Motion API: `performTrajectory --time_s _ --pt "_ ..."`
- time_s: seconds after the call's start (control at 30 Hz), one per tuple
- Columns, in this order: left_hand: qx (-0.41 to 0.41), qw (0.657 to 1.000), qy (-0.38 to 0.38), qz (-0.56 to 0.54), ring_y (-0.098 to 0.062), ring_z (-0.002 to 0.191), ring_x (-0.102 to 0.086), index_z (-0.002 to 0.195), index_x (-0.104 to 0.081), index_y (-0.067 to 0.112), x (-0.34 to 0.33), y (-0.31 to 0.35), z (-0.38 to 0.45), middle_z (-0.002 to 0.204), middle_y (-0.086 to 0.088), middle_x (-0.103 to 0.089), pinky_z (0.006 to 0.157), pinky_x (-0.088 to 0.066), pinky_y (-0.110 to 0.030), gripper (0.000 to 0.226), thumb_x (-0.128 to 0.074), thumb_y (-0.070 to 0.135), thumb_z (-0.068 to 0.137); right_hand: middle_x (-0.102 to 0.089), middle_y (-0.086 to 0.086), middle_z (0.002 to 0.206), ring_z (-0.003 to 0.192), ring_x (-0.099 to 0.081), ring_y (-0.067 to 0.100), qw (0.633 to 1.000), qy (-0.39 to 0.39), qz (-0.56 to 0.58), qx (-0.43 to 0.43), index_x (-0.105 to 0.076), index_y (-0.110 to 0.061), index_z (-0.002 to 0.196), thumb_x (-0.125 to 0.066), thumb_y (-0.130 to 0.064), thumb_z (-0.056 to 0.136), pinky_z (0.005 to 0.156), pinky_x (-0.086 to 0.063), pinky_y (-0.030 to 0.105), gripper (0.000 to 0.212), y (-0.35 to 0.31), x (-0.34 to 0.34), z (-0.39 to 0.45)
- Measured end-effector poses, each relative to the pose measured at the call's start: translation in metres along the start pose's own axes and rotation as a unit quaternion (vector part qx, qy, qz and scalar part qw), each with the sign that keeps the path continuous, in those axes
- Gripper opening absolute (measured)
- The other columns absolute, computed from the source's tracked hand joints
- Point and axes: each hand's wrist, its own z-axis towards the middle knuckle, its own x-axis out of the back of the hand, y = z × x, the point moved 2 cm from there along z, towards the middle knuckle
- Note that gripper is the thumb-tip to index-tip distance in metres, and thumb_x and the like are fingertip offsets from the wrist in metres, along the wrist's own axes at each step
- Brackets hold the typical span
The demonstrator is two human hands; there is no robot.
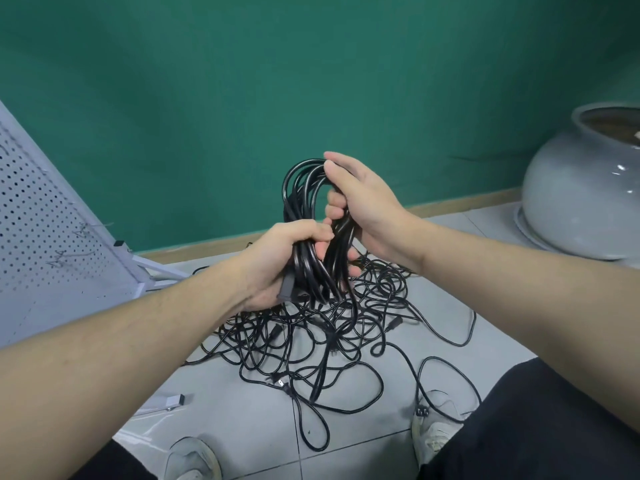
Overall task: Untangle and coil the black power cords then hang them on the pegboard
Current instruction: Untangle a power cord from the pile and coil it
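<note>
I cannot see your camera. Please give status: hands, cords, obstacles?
Left hand grips coil bottom, right hand holds its top. Tangled cords on floor. Pegboard bears no coil.

Setting: a plain utility or storage corner indoors, not a furnished living space. Indicators: a bare green wall (242, 81) with a tan skirting strip (467, 199) at its base; a floor (242, 427) of pale grey tiles with visible grout lines; a white pegboard (45, 216) on a metal stand, leaning at the left; a large grey glazed ceramic jar (585, 188) on the floor at the right; loose black cords (329, 341) heaped directly on the tiles.
</note>
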Motion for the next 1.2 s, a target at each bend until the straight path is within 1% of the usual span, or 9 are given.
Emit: performTrajectory --time_s 0.1,0.23,0.4,0.57,0.77,0.87,1.0,1.1,1.2 --pt "-0.004 1.0 0.003 -0.031 -0.03 0.081 -0.064 0.082 -0.06 0.007 -0.002 -0.002 -0.002 0.09 -0.015 -0.065 0.106 -0.046 -0.064 0.01 -0.06 0.017 0.082 -0.058 0.0 0.066 0.059 -0.055 0.017 0.998 -0.014 -0.061 0.002 -0.057 -0.023 0.127 -0.047 -0.044 0.105 0.059 -0.049 0.029 0.032 0.002 0.003 -0.001" --pt "-0.049 0.997 0.039 -0.042 -0.023 0.073 -0.058 0.052 -0.064 0.012 0.001 0.005 -0.007 0.084 -0.009 -0.059 0.105 -0.048 -0.057 0.046 -0.053 0.018 0.096 -0.066 0.001 0.082 0.077 -0.06 0.02 0.971 -0.166 -0.099 -0.139 -0.059 -0.022 0.106 -0.026 -0.058 0.105 0.082 -0.049 0.036 0.048 0.028 0.021 -0.006" --pt "-0.11 0.984 0.105 -0.089 -0.02 0.068 -0.057 0.051 -0.052 0.018 0.015 0.03 -0.013 0.08 -0.005 -0.063 0.081 -0.054 -0.042 0.038 -0.068 0.032 0.083 -0.074 -0.004 0.085 0.093 -0.07 0.018 0.8 -0.363 -0.442 -0.183 -0.065 -0.02 0.107 -0.057 -0.034 0.085 0.093 -0.047 0.036 0.027 0.06 0.037 -0.026" --pt "-0.104 0.961 0.254 0.028 -0.013 0.069 -0.057 0.062 -0.071 0.022 0.041 0.039 -0.009 0.079 0.002 -0.064 0.068 -0.046 -0.028 0.038 -0.067 0.042 0.094 -0.04 -0.005 0.064 0.056 -0.038 0.012 0.86 -0.245 -0.435 -0.105 -0.073 -0.028 0.099 -0.061 -0.043 0.098 0.055 -0.037 0.021 0.019 0.034 0.035 -0.021" --pt "-0.054 0.96 0.262 0.081 -0.014 0.071 -0.052 0.084 -0.084 0.027 0.05 0.033 -0.014 0.086 0.003 -0.062 0.069 -0.046 -0.03 0.025 -0.067 0.042 0.094 -0.041 -0.014 0.044 0.043 -0.036 0.008 0.902 -0.011 -0.431 0.013 -0.075 -0.024 0.092 -0.057 -0.041 0.101 0.044 -0.027 0.021 0.027 0.006 0.055 0.001" --pt "-0.084 0.968 0.236 0.004 -0.016 0.069 -0.054 0.087 -0.084 0.022 0.044 0.037 -0.013 0.078 0.001 -0.063 0.08 -0.046 -0.037 0.024 -0.068 0.038 0.093 -0.071 -0.01 0.096 0.071 -0.06 0.013 0.833 0.004 -0.554 -0.003 -0.066 -0.023 0.116 -0.05 -0.035 0.105 0.062 -0.043 0.022 0.022 0.019 0.072 0.013" --pt "-0.132 0.964 0.218 -0.079 -0.017 0.065 -0.056 0.087 -0.083 0.022 0.032 0.043 -0.008 0.078 -0.001 -0.062 0.086 -0.043 -0.041 0.022 -0.068 0.037 0.093 -0.049 0.007 0.141 0.123 -0.048 0.026 0.679 -0.068 -0.729 -0.062 -0.046 -0.038 0.139 -0.047 -0.024 0.1 0.102 -0.041 0.041 0.042 0.043 0.078 0.009" --pt "-0.157 0.955 0.23 -0.106 -0.017 0.066 -0.052 0.085 -0.083 0.023 0.027 0.044 -0.004 0.076 0.0 -0.061 0.088 -0.04 -0.043 0.023 -0.068 0.038 0.094 -0.061 0.001 0.123 0.118 -0.053 0.019 0.78 -0.097 -0.617 0.02 -0.064 -0.027 0.117 -0.049 -0.025 0.099 0.1 -0.042 0.038 0.023 0.035 0.05 -0.001" --pt "-0.177 0.943 0.255 -0.121 -0.017 0.067 -0.05 0.086 -0.083 0.024 0.028 0.045 -0.002 0.075 0.002 -0.06 0.086 -0.04 -0.044 0.025 -0.066 0.04 0.095 -0.076 0.0 0.107 0.106 -0.068 0.016 0.881 -0.215 -0.389 -0.165 -0.066 -0.013 0.119 -0.031 -0.04 0.107 0.096 -0.049 0.037 0.046 0.038 0.025 -0.021"
